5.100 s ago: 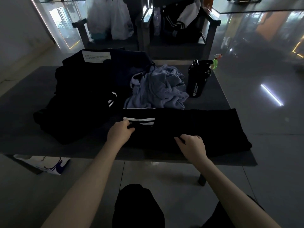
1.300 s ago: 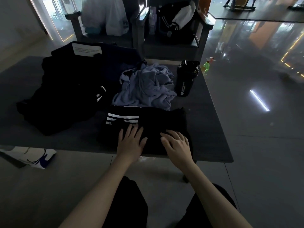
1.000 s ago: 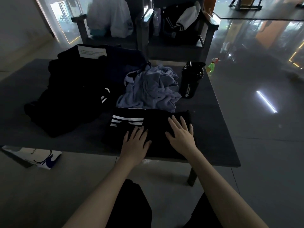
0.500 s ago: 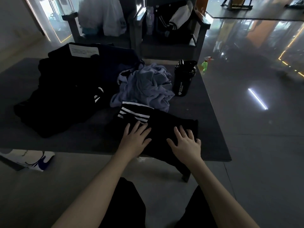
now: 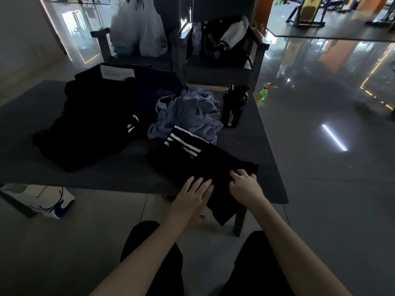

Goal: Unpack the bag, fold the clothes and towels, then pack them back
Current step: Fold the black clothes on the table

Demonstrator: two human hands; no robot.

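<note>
Folded black trousers with white stripes (image 5: 205, 165) lie at a slant on the near right of the dark table (image 5: 265, 159), one end hanging over the front edge. My left hand (image 5: 193, 198) rests on their near part with the fingers straight. To its right, my right hand (image 5: 245, 184) has its fingers curled into the cloth near the trousers' right edge. A crumpled lilac garment (image 5: 192, 116) lies just behind them. The black bag (image 5: 85, 129) with a white label sprawls over the table's left half, dark clothes heaped by it.
A black shaker bottle (image 5: 234, 107) stands right of the lilac garment. A white paper bag (image 5: 42, 199) sits on the floor under the table's left edge. Two chairs behind hold plastic bags (image 5: 139, 28) and a jacket (image 5: 224, 39). A green spray bottle (image 5: 264, 94) stands beyond the table.
The trousers went from spread out to folded, then turned clockwise and slid toward me, so one end now hangs off the edge. Both hands came nearer; my right fingers went from flat to curled.
</note>
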